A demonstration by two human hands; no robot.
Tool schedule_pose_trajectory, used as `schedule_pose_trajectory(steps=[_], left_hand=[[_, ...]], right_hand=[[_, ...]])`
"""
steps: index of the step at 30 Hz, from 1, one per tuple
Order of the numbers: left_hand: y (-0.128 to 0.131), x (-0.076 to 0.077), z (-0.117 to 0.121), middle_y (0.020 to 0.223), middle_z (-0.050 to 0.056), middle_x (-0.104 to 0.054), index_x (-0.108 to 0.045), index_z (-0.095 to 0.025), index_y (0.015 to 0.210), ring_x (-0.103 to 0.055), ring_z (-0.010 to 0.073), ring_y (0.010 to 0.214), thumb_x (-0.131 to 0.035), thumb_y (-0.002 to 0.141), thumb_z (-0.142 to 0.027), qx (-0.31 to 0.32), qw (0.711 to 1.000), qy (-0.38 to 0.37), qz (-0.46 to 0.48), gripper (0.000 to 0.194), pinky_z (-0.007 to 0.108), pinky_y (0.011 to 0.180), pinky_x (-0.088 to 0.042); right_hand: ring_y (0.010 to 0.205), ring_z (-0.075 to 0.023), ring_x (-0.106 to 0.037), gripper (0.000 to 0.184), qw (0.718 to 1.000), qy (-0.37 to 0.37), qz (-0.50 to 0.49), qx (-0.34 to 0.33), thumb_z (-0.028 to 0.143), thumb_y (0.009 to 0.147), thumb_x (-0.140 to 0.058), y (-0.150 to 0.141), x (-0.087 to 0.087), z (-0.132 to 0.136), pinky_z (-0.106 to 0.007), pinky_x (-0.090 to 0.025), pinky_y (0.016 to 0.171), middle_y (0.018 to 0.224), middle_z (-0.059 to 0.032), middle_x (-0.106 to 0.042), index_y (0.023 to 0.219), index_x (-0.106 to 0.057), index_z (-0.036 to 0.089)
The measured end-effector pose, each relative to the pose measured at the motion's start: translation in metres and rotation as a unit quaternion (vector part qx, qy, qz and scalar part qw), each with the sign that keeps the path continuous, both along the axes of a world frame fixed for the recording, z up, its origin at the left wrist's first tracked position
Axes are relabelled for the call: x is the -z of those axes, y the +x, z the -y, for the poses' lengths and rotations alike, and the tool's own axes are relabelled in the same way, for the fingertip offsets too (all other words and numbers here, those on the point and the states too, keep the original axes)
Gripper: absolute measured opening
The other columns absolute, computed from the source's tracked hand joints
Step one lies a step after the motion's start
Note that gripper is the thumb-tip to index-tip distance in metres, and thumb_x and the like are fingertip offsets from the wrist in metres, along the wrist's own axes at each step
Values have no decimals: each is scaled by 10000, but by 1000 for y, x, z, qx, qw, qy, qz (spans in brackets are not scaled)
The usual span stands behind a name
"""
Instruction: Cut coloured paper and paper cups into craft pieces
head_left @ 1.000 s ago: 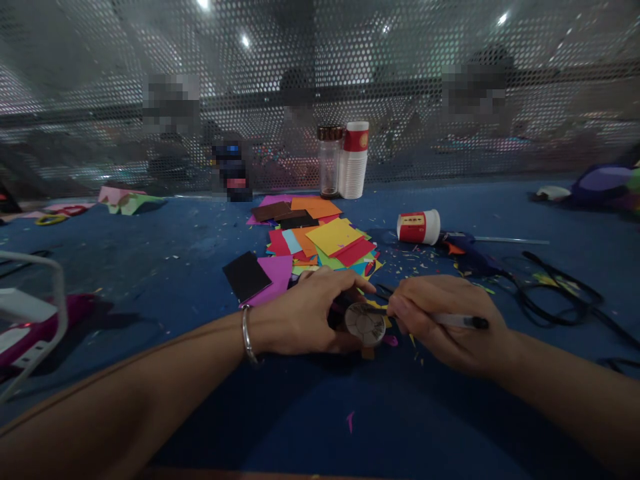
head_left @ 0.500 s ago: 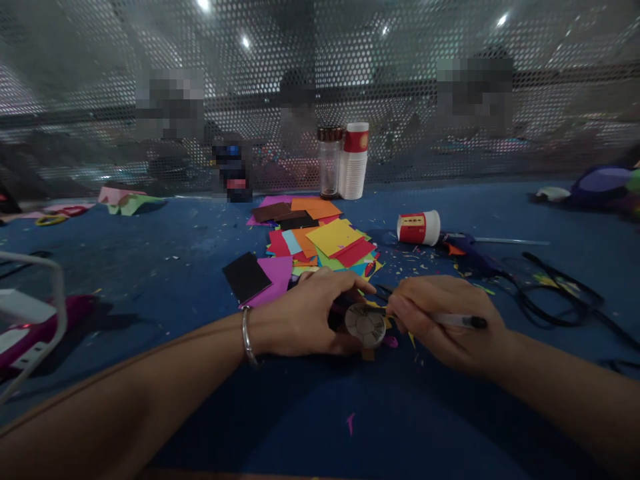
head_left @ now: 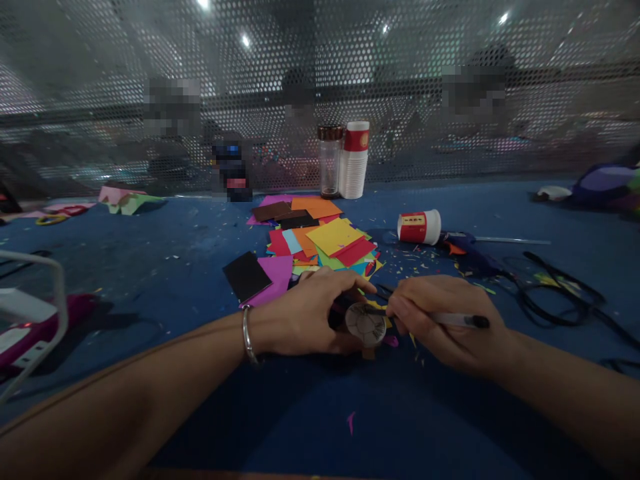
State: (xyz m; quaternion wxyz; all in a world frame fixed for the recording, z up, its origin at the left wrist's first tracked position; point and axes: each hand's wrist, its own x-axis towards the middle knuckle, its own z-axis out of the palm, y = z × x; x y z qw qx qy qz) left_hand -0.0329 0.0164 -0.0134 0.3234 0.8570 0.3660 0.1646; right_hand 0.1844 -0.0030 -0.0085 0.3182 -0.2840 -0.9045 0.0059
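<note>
My left hand is curled around a paper cup, whose round pale base faces me. Dark lines are drawn on that base, and the cup's sides are mostly hidden by my fingers and shadow. In my right hand is a pen with a clear barrel and a black end. Its tip reaches the upper right part of the cup's base. Just beyond my left hand lie a black paper square and a heap of coloured paper.
Right of the paper, a red and white cup lies on its side by a blue glue gun with a black cord. A clear jar and stacked paper cups stand at the perforated screen. Paper scraps dot the blue table.
The pen tip has shifted very slightly on the cup's base. Both hands keep nearly the same place and grip.
</note>
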Motion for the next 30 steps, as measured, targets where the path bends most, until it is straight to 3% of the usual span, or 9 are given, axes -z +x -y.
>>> schedule_pose_trajectory(steps=[14, 23, 30], left_hand=[[0, 0, 0, 1133, 56, -672, -591, -214, 1187, -618, 257, 1016, -791, 665, -338, 4, 1000, 18, -7, 572, 400, 892, -468], [1, -2, 1, 1111, 56, -682, -614, -225, 1170, -619, 253, 997, -800, 663, -363, 0, 1000, 7, -1, 558, 405, 866, -475], [-1, 1, 0, 1135, 59, -670, -598, -227, 1185, -617, 257, 1011, -794, 652, -344, 7, 1000, 16, 1, 580, 416, 902, -465]], right_hand=[[477, -104, -513, 338, 999, 22, -26, 3, 183, 988, -390, -2, 5, -4, -247, -367, 502, 539, 12, -578, 663, -473, 220], [462, -99, -522, 351, 1000, -12, -13, -14, 163, 983, -379, -1, 1, 1, -243, -376, 491, 534, 13, -580, 652, -484, 215], [476, -98, -528, 327, 999, 15, -29, -13, 164, 985, -386, -4, 5, -3, -233, -381, 500, 546, 13, -587, 681, -497, 210]])
